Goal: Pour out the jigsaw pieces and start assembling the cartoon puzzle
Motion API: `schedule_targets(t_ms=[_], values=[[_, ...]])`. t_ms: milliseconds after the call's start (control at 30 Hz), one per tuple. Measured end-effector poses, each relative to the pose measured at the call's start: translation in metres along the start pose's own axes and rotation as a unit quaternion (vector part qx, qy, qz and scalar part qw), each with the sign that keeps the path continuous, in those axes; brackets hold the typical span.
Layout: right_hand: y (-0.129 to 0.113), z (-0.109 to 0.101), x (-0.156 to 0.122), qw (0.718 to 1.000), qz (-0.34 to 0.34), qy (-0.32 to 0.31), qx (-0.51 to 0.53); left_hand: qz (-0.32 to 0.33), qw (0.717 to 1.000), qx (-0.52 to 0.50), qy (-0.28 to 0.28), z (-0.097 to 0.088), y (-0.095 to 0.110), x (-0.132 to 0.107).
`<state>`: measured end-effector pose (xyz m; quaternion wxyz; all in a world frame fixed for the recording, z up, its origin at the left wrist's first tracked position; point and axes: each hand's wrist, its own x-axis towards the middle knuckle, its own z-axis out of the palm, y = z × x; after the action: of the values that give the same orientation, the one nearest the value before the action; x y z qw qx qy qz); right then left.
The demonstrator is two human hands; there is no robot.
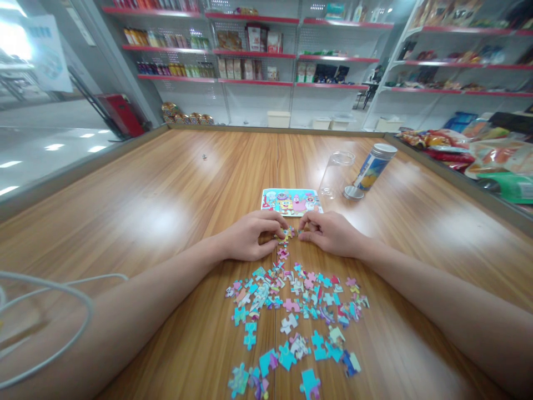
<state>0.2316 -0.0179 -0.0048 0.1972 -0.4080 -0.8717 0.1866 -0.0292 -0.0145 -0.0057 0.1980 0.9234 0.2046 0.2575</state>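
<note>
On the wooden table, my left hand curls its fingers and thumb around the left edge of a small cluster of jigsaw pieces, mostly yellow. My right hand pinches a small jigsaw piece just right of that cluster; its fingertips partly hide it. Just beyond both hands lies a colourful cartoon picture card. A pink piece rests below the cluster. Nearer to me, many loose jigsaw pieces in blue, pink and white are scattered, some overlapping.
A clear plastic jar stands right of the card, beside a blue canister and a round metal lid. A white cable loops over my left forearm. Packaged snacks lie past the right table edge. Stocked shelves line the back.
</note>
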Motion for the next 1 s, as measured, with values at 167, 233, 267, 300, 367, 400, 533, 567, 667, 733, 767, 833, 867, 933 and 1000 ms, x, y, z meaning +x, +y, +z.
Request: schedule_targets(t_ms=[167,233,267,300,367,400,533,567,667,733,767,833,867,933,1000], values=[[0.0022,0.0017,-0.0006,1.0,-0.022,0.009,-0.017,0.005,1.0,0.008,-0.001,0.0004,0.0006,-0.0002],[0.0029,0.002,-0.0008,0.999,-0.028,0.009,-0.021,0.001,1.0,0.01,-0.002,0.0005,0.0008,0.0001],[0.003,0.0021,-0.0008,0.999,-0.03,0.009,-0.021,-0.002,1.0,0.011,-0.003,0.0005,0.001,0.0004],[0.0029,0.002,-0.0008,0.999,-0.03,0.011,-0.021,-0.005,1.0,0.011,-0.003,0.0004,0.0012,0.0007],[0.0021,0.0017,-0.0003,0.999,-0.023,0.02,-0.029,-0.009,1.0,0.01,-0.001,0.0003,0.0017,0.0012],[0.0015,0.0014,0.0001,0.999,-0.017,0.026,-0.036,-0.012,1.0,0.009,0.001,0.0002,0.0019,0.0013],[0.0,0.0011,0.0016,0.998,-0.003,0.048,-0.052,-0.034,0.999,0.012,0.005,0.0004,0.0019,0.0004],[0.0001,0.0014,0.0017,0.997,-0.004,0.05,-0.051,-0.041,0.999,0.014,0.004,0.0006,0.0016,0.0],[0.0011,0.0025,0.0011,0.998,-0.009,0.049,-0.042,-0.05,0.999,0.016,-0.001,0.0011,0.0007,-0.0008],[0.0013,0.0028,0.0001,0.998,-0.02,0.046,-0.031,-0.05,0.999,0.014,-0.002,0.0013,0.0005,-0.0008],[0.0011,0.0026,-0.0004,0.998,-0.027,0.047,-0.027,-0.048,0.999,0.014,-0.003,0.0013,0.0007,-0.0006],[0.0002,0.0013,-0.0014,0.998,-0.037,0.054,-0.026,-0.044,0.999,0.014,0.0,0.0012,0.0013,-0.0003],[-0.0004,0.0005,-0.0018,0.997,-0.04,0.058,-0.03,-0.043,0.999,0.016,0.002,0.001,0.0017,-0.0002],[-0.0013,-0.0011,-0.0023,0.997,-0.039,0.061,-0.041,-0.046,0.999,0.024,0.007,0.0006,0.0021,0.0],[-0.0018,-0.002,-0.0024,0.997,-0.035,0.056,-0.05,-0.053,0.998,0.034,0.003,0.0003,0.0019,0.0001]])
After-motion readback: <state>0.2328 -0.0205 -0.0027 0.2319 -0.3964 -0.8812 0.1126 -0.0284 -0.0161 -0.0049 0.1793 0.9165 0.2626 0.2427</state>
